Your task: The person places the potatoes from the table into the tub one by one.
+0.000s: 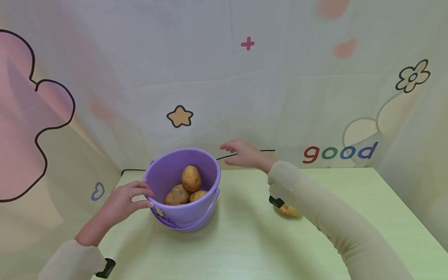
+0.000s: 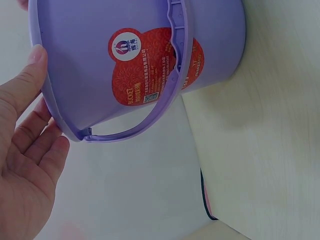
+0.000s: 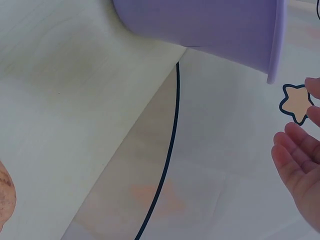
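Observation:
A purple bucket (image 1: 201, 217) stands on the table, tilted slightly toward me, with 3 potatoes (image 1: 191, 179) visible inside. At the left of its rim, my left hand (image 1: 122, 200) grips the edge with thumb and fingers. The left wrist view shows that thumb (image 2: 31, 75) against the rim, above the bucket's red label (image 2: 145, 70) and hanging handle. My right hand (image 1: 243, 153) is raised in the air to the right of the bucket, fingers loosely bent and holding nothing. Another potato (image 1: 288, 211) lies on the table, partly hidden by the right sleeve.
The light wooden table (image 1: 241, 249) ends at a hanging white cloth (image 1: 217, 97) printed with a star, flower and letters. A black wristband piece (image 1: 276, 202) sits on the right forearm, and a similar one (image 1: 105, 268) on the left.

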The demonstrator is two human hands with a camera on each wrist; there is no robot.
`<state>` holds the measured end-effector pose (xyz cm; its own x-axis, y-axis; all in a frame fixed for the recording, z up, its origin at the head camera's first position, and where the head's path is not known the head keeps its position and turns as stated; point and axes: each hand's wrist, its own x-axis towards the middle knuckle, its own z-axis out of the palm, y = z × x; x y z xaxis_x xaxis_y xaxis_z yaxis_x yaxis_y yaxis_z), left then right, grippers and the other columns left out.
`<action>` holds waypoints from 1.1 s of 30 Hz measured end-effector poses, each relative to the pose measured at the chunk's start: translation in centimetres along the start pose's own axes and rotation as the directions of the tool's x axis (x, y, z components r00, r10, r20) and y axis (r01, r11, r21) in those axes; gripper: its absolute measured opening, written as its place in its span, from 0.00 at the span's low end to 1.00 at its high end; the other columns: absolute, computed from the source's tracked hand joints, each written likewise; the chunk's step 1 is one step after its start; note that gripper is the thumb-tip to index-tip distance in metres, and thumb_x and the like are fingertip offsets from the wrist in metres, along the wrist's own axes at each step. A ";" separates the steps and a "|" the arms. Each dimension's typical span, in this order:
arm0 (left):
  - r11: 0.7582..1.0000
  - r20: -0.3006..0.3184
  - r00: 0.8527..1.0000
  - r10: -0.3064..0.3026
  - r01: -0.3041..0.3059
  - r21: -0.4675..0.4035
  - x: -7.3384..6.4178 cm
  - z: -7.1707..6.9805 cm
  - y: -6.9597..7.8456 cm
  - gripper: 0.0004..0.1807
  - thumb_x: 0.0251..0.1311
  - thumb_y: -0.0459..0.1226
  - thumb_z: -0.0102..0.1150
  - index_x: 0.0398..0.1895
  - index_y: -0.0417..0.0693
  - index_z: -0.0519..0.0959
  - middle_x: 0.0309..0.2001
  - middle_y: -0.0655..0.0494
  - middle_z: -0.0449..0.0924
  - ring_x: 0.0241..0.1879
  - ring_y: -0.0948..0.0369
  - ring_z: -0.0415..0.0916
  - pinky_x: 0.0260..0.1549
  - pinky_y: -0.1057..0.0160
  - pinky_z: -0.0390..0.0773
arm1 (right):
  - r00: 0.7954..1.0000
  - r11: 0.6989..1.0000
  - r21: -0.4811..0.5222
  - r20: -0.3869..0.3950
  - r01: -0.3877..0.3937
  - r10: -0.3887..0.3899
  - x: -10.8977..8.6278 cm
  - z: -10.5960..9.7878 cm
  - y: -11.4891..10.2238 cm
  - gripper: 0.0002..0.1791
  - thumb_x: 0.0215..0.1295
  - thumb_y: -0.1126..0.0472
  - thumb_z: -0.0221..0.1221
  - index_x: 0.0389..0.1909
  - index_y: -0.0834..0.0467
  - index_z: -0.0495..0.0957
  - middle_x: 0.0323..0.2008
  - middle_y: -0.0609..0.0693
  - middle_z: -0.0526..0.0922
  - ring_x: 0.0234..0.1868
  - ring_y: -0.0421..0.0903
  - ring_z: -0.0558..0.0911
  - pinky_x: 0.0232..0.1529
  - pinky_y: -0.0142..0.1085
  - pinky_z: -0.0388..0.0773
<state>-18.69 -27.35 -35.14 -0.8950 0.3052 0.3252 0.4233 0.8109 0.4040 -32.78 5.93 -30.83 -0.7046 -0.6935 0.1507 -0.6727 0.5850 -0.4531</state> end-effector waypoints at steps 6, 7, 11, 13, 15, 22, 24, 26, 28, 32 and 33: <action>1.000 0.000 1.000 0.006 -0.006 0.001 0.0 0.2 -0.2 0.09 0.41 0.34 0.66 0.30 0.46 0.82 0.39 0.54 0.78 0.53 0.46 0.70 0.38 0.55 0.76 | 1.000 1.000 0.023 -0.002 -0.003 0.003 -0.5 -0.1 0.6 0.25 0.56 0.60 0.56 0.55 0.64 0.67 0.53 0.58 0.73 0.52 0.53 0.73 0.52 0.45 0.70; 1.000 -0.001 1.000 0.009 -0.009 0.002 0.0 0.2 -0.2 0.09 0.41 0.34 0.66 0.30 0.47 0.82 0.39 0.54 0.78 0.53 0.46 0.70 0.38 0.55 0.76 | 1.000 1.000 0.026 -0.002 -0.001 0.001 -0.6 -0.2 0.7 0.25 0.56 0.60 0.55 0.55 0.64 0.67 0.53 0.59 0.73 0.52 0.53 0.73 0.52 0.45 0.70; 1.000 -0.010 1.000 0.021 -0.021 0.010 0.0 0.1 -0.3 0.09 0.41 0.35 0.67 0.30 0.48 0.82 0.39 0.55 0.78 0.52 0.46 0.70 0.37 0.56 0.76 | 1.000 1.000 0.028 -0.011 0.013 -0.012 -0.9 -0.1 1.3 0.25 0.56 0.61 0.55 0.55 0.66 0.67 0.52 0.60 0.73 0.51 0.54 0.74 0.51 0.46 0.71; 1.000 -0.011 1.000 0.020 -0.020 0.012 0.0 0.1 -0.2 0.09 0.41 0.35 0.67 0.30 0.49 0.82 0.39 0.55 0.78 0.52 0.46 0.71 0.37 0.57 0.76 | 1.000 0.999 0.034 -0.016 0.013 -0.013 -1.1 -0.1 1.5 0.25 0.56 0.61 0.56 0.54 0.66 0.67 0.52 0.60 0.73 0.50 0.54 0.74 0.51 0.45 0.71; 1.000 -0.017 1.000 0.025 -0.025 0.013 0.0 0.1 -0.2 0.08 0.42 0.36 0.67 0.29 0.50 0.82 0.39 0.55 0.78 0.52 0.46 0.71 0.37 0.56 0.76 | 1.000 0.999 0.040 -0.018 0.007 -0.006 -1.2 0.0 1.6 0.25 0.56 0.61 0.56 0.54 0.66 0.67 0.52 0.60 0.73 0.50 0.54 0.74 0.50 0.45 0.72; 1.000 -0.017 1.000 0.014 -0.014 0.023 0.0 0.3 -0.4 0.09 0.41 0.35 0.67 0.29 0.48 0.82 0.39 0.55 0.78 0.52 0.47 0.71 0.38 0.55 0.76 | 0.999 0.997 0.074 -0.036 0.025 -0.023 -2.0 0.2 2.0 0.24 0.55 0.63 0.56 0.53 0.68 0.68 0.51 0.62 0.74 0.47 0.55 0.75 0.49 0.47 0.71; 1.000 -0.011 1.000 0.012 -0.012 0.019 0.0 0.4 -0.4 0.09 0.41 0.35 0.67 0.30 0.48 0.82 0.39 0.54 0.78 0.52 0.47 0.71 0.38 0.55 0.76 | 0.999 0.995 0.095 -0.042 0.021 -0.017 -2.2 0.3 2.3 0.24 0.55 0.63 0.55 0.53 0.68 0.67 0.51 0.62 0.73 0.48 0.56 0.74 0.50 0.47 0.70; 1.000 -0.007 1.000 0.011 -0.011 0.017 0.0 0.3 -0.3 0.09 0.41 0.35 0.67 0.30 0.48 0.82 0.40 0.53 0.78 0.52 0.46 0.71 0.37 0.55 0.76 | 0.999 0.992 0.123 -0.052 0.011 -0.005 -2.5 0.4 2.5 0.25 0.56 0.63 0.55 0.54 0.68 0.67 0.51 0.62 0.73 0.48 0.56 0.74 0.51 0.48 0.69; 1.000 -0.007 1.000 0.011 -0.011 0.016 0.0 0.3 -0.3 0.09 0.41 0.35 0.67 0.30 0.47 0.82 0.40 0.52 0.78 0.52 0.46 0.70 0.37 0.55 0.76 | 0.997 0.990 0.140 -0.072 0.007 0.003 -2.7 0.6 2.8 0.24 0.56 0.63 0.55 0.54 0.69 0.67 0.51 0.63 0.73 0.48 0.56 0.74 0.51 0.48 0.69; 1.000 -0.017 1.000 0.018 -0.018 0.019 -0.1 0.2 -0.3 0.09 0.41 0.35 0.67 0.30 0.48 0.82 0.40 0.52 0.78 0.52 0.46 0.71 0.36 0.56 0.76 | 0.992 0.984 0.176 -0.127 0.011 0.012 -3.1 0.9 3.2 0.22 0.56 0.64 0.55 0.51 0.69 0.69 0.47 0.63 0.75 0.46 0.56 0.75 0.49 0.47 0.70; 1.000 -0.021 1.000 0.021 -0.020 0.020 -0.1 0.2 -0.3 0.09 0.41 0.36 0.67 0.30 0.48 0.82 0.39 0.52 0.79 0.51 0.46 0.71 0.36 0.56 0.76 | 0.990 0.983 0.184 -0.139 0.013 0.013 -3.2 1.0 3.2 0.21 0.56 0.65 0.56 0.50 0.69 0.69 0.46 0.63 0.76 0.45 0.55 0.75 0.48 0.46 0.71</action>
<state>-18.78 -27.47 -35.45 -0.8830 0.3113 0.3512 0.4384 0.8143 0.3803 -32.45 9.65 -33.65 -0.7378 -0.6206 0.2657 -0.6289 0.4887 -0.6047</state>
